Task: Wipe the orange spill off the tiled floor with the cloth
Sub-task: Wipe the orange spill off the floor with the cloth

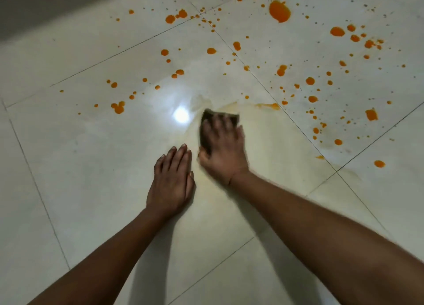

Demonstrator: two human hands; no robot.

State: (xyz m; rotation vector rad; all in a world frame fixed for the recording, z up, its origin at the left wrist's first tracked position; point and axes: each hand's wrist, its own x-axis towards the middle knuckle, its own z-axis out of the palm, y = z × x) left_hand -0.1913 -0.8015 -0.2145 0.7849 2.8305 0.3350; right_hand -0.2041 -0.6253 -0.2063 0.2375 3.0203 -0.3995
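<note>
Orange drops and blots are scattered over the pale tiled floor, the biggest blot at the far right. My right hand presses flat on a dark folded cloth in the middle of the floor and is blurred. A pale yellowish smear spreads around and to the right of the cloth, with an orange streak at its far edge. My left hand lies flat on the tile just left of the right hand, fingers together, holding nothing.
A bright light reflection shines on the tile left of the cloth. A grey wall base runs along the far left. Dark grout lines cross the floor diagonally. Orange spots sit left of the cloth, and many more lie beyond and to the right.
</note>
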